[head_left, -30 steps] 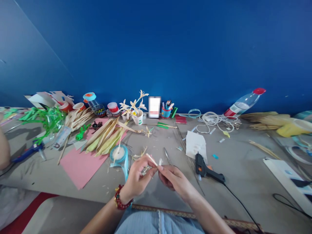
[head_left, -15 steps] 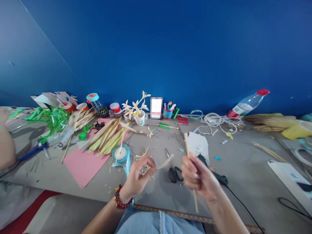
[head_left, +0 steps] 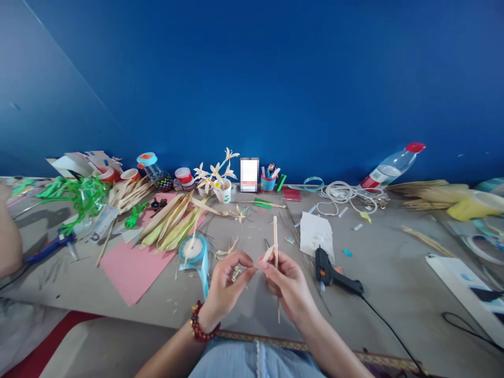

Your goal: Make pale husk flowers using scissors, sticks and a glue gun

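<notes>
My right hand [head_left: 286, 283] is closed around a thin pale stick [head_left: 275, 236] that stands nearly upright. Its thumb and forefinger also touch a small pale petal-like piece [head_left: 268, 255]. Just to the left, my left hand [head_left: 231, 278] pinches the near end of that piece, the fingertips of both hands almost meeting. A red bead bracelet circles my left wrist. The scissors seen earlier are mostly hidden behind my right hand. A black glue gun [head_left: 338, 275] lies to the right, and a roll of blue ribbon [head_left: 192, 249] to the left.
Dried husks [head_left: 169, 223] lie on pink paper [head_left: 136, 270]. Behind stand a white cup [head_left: 223, 192] of husk flowers, a pen holder [head_left: 268, 184] and a tilted bottle [head_left: 389, 169]. White paper [head_left: 316, 233] is at right. Another person's arm [head_left: 8, 236] rests at far left beside a blue glue gun [head_left: 51, 247].
My right hand has moved left with the stick, which is now more upright, and meets the pale piece at my left hand. The black glue gun is now uncovered; the view has shifted slightly.
</notes>
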The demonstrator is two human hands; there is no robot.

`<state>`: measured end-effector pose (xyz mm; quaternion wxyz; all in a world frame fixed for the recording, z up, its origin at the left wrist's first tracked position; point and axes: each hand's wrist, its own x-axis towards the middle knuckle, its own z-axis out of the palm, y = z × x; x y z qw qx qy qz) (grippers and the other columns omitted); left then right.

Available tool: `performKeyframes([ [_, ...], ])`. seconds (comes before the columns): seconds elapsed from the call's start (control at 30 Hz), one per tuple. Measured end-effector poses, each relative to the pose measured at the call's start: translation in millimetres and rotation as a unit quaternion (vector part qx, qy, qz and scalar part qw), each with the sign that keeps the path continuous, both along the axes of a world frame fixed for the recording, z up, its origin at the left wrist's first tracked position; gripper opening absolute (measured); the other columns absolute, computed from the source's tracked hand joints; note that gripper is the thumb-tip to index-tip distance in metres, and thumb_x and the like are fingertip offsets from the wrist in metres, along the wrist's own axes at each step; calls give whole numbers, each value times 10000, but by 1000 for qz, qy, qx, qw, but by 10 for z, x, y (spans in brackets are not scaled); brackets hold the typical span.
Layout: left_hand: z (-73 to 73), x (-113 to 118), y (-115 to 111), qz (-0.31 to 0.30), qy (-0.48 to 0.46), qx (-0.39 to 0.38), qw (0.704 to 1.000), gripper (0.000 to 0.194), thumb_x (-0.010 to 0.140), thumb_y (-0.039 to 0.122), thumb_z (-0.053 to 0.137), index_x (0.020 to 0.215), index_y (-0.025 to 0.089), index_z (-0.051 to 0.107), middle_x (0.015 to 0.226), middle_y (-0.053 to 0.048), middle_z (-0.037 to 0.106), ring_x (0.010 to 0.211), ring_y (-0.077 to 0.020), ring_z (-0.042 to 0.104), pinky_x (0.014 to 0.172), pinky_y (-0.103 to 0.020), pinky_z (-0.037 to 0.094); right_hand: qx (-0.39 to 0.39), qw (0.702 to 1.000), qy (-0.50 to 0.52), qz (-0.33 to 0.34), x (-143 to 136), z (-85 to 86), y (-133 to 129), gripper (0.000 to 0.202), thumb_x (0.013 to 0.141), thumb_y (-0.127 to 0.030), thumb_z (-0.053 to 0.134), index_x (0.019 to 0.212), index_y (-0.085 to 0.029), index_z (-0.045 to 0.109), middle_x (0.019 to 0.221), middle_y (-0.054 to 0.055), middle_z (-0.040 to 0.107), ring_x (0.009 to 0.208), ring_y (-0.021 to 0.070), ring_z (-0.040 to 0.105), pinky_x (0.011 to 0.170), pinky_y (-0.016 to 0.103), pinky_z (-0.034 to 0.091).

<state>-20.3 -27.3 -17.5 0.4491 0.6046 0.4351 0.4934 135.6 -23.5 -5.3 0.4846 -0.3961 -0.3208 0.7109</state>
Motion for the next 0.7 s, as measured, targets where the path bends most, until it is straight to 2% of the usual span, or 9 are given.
performKeyframes([
  [0.1, 32, -14, -2, -9, 10, 15, 1000, 59, 882, 226, 623, 886, 172, 647, 893, -61, 647, 895, -198, 608, 841, -313, 460, -4, 1000, -11, -13, -9, -4, 51, 395, 684, -440, 824, 703, -186, 522, 519, -118, 306, 412, 22, 153, 379, 177, 111],
  [0.17, 65, -27, 6, -11, 15, 26, 1000, 83, 874, 220, 629, 942, 177, 650, 945, -69, 648, 924, -203, 605, 841, -310, 457, -5, 1000, -24, -17, -12, -6, 67, 409, 679, -452, 823, 693, -187, 512, 524, -114, 321, 418, 26, 165, 380, 178, 116],
  [0.23, 89, -33, 19, -9, 26, 29, 999, 56, 880, 224, 620, 899, 179, 648, 901, -57, 644, 893, -194, 603, 822, -299, 455, -3, 999, -31, -15, -15, -4, 70, 421, 675, -458, 824, 684, -189, 501, 529, -113, 318, 423, 28, 164, 383, 177, 118],
  [0.33, 95, -34, 34, 4, 42, 19, 999, 117, 900, 241, 596, 806, 181, 630, 810, -37, 627, 856, -185, 598, 800, -286, 451, 9, 999, -52, 2, 13, -25, 58, 394, 718, -499, 780, 728, -187, 539, 553, -101, 323, 431, 37, 179, 389, 178, 125],
  [0.4, 84, -40, 36, 18, 39, 11, 999, 125, 907, 256, 591, 813, 185, 631, 807, -34, 626, 860, -183, 598, 808, -287, 452, 30, 996, -85, -5, 67, -82, 40, 404, 773, -567, 702, 782, -179, 591, 580, -78, 354, 440, 48, 226, 394, 182, 147],
  [0.47, 73, -50, 36, 33, 34, 10, 999, 118, 915, 263, 584, 838, 189, 635, 836, -36, 632, 866, -180, 599, 816, -287, 456, 48, 990, -123, -40, 135, -174, 14, 461, 803, -629, 631, 804, -168, 626, 592, -60, 370, 456, 62, 279, 403, 189, 177],
  [0.57, 69, -52, 43, 47, 29, 34, 998, 105, 920, 252, 574, 857, 192, 633, 872, -38, 639, 880, -177, 605, 834, -292, 460, 17, 985, -152, -83, 199, -314, -40, 536, 821, -702, 539, 810, -173, 622, 573, -57, 372, 448, 72, 275, 396, 199, 166],
  [0.63, 75, -39, 54, 51, 36, 57, 996, 95, 917, 238, 575, 860, 191, 634, 866, -36, 643, 874, -176, 610, 847, -297, 461, 1, 985, -167, -46, 186, -357, -77, 556, 829, -724, 497, 792, -178, 595, 549, -64, 360, 436, 74, 241, 390, 207, 147],
  [0.7, 85, -21, 65, 46, 56, 69, 995, 95, 912, 227, 576, 849, 188, 635, 845, -35, 647, 868, -177, 615, 848, -299, 463, 36, 981, -188, 21, 137, -339, -99, 538, 847, -701, 493, 733, -181, 564, 546, -64, 349, 455, 82, 247, 402, 216, 175],
])
